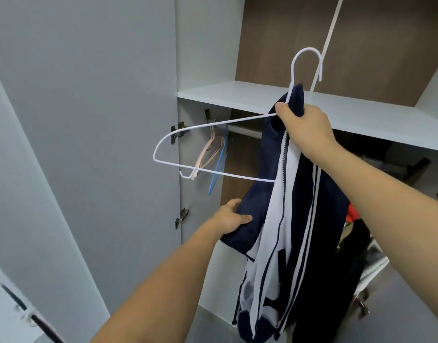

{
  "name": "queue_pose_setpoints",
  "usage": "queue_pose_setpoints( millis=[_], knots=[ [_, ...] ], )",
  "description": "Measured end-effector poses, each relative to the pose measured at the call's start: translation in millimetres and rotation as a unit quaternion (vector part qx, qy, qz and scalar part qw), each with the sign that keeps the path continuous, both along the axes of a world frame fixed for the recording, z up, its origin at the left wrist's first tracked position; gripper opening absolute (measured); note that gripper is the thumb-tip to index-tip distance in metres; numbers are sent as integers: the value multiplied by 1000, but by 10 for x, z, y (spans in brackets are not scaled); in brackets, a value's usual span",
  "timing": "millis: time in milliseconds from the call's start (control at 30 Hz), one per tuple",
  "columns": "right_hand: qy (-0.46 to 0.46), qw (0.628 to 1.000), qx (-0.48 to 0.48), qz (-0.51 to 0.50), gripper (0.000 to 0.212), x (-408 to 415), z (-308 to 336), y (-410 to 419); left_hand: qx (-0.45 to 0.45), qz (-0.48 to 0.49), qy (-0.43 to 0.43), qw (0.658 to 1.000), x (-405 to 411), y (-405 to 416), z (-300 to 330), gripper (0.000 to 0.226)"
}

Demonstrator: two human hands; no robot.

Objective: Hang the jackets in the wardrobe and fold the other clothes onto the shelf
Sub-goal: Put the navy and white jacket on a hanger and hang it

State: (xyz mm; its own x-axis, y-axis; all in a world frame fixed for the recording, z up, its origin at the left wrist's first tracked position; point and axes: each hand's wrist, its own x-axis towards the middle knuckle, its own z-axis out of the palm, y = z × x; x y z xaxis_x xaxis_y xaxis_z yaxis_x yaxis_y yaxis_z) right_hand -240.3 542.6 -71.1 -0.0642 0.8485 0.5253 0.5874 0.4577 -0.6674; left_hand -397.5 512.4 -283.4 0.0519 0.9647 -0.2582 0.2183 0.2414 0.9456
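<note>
— Far left, what stands there?

— A grey door (84,120), swung open, with two metal hinges (178,131) on its inner edge. Down in the corner sits something white with a dark strap, too cut off to name.

— And next to the door?

— Two spare hangers (214,151), one pink and one blue, hang from the rail (242,128) just inside the wardrobe. In front of them is the white hanger (188,154), held tilted, its left shoulder bare wire and its hook up against the shelf (237,95).

— Where are the hands?

— The left hand (231,219) comes up from below and grips the jacket's (309,219) navy edge, thumb on top of the fabric, fingers tucked behind it. The right hand (304,125) is higher, closed around the hanger's neck and the jacket's collar together.

— So the jacket is on the hanger?

— Partly, as far as I can see. It is bunched at the neck and droops straight down from the right hand (navy with white panels, white stripes and a zip), in front of the wardrobe opening. Whether the right shoulder of the wire is inside a sleeve I cannot tell.

— Anything further right?

— Behind the jacket, low down, a heap of clothes (354,219) shows some red and dark cloth. Above the shelf the back panel is brown.
</note>
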Motion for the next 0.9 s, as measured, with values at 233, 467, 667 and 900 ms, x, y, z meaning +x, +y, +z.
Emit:
queue_pose_setpoints(
  millis=[233, 467, 667, 900],
  knots=[
    [27, 1000, 3, 4, 40, 109, 26, -9, -5, 72, -31, 997, -177, -10, 25, 24],
    [-111, 993, 32, -28, 42, 368, -383, 90, 1, 149, -223, 963, -1183, -147, 885, 20],
    [-217, 972, 75, -50, 43, 169, -602, 162, -7, 158, -156, 975, -1376, -178, 1774, 24],
    [-211, 977, 36, -5, 30, -166, -566, 232, 28, 112, -180, 977, -704, -151, 2399, 25]
  ],
)
